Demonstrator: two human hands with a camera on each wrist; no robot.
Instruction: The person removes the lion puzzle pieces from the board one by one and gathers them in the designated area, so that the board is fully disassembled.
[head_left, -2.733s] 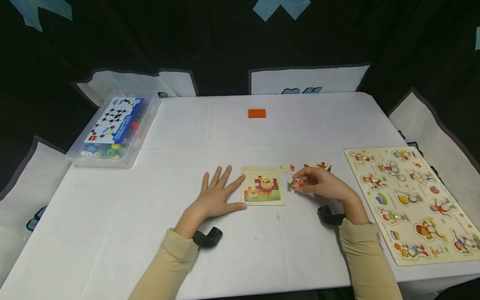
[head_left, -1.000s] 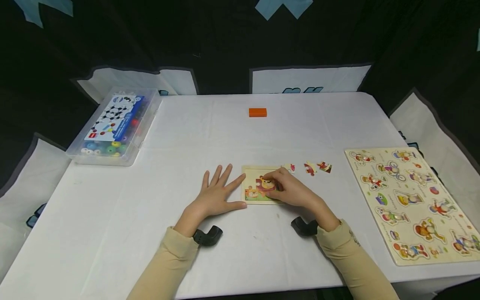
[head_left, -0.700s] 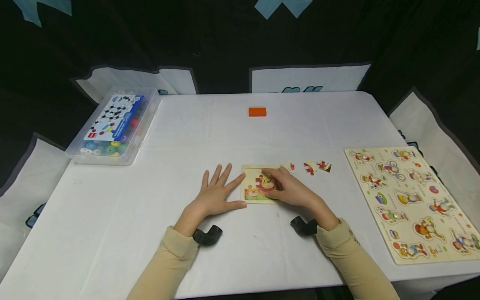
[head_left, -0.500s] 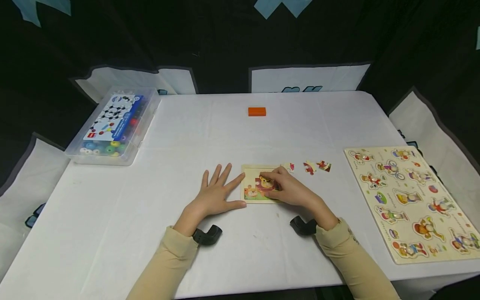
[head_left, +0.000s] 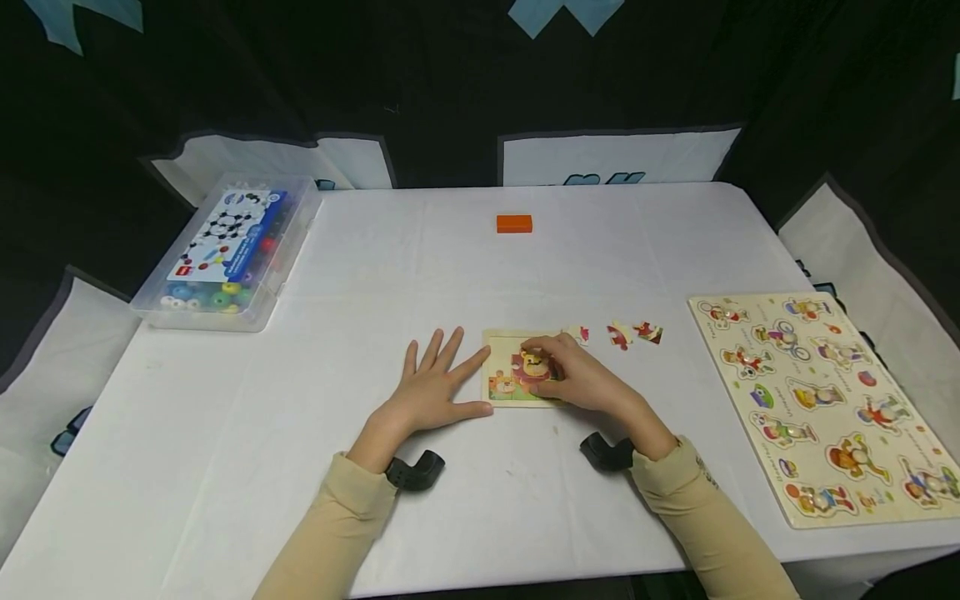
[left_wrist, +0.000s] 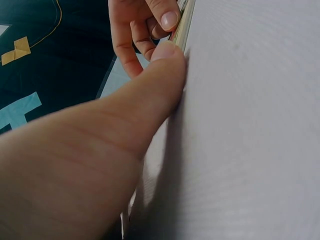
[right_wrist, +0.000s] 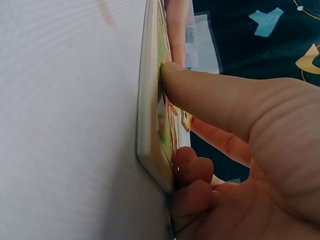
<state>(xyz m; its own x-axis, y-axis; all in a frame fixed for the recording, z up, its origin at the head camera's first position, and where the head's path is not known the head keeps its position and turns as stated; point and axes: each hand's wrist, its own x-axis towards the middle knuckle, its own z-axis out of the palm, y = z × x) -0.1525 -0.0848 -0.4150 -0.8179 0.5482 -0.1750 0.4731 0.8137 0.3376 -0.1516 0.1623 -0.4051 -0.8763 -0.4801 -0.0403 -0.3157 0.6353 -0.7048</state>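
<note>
A small wooden jigsaw board (head_left: 504, 343) with a lion picture lies mid-table. Flat and spread, my left hand (head_left: 429, 392) rests on the cloth, index finger and thumb at the board's left edge. Over the board's right part, my right hand (head_left: 581, 375) pinches a jigsaw piece (right_wrist: 185, 119), mostly hidden under the fingers in the head view. The thumb's tip meets the picture's surface in the right wrist view. Beyond the board lie loose jigsaw pieces: a pale one (head_left: 581, 334) partly behind the right hand, a red one (head_left: 620, 335) and a dark red one (head_left: 648, 332).
To the right lies a large wooden peg puzzle (head_left: 825, 408) with cartoon animals. At the back left stands a clear plastic box (head_left: 225, 250) of coloured balls. An orange block (head_left: 513, 224) sits toward the rear of the white-covered table (head_left: 360, 267).
My right hand has carried a jigsaw piece leftward from beside the board onto its right part. Over the last second it makes only slight finger movements there. My left hand stays put.
</note>
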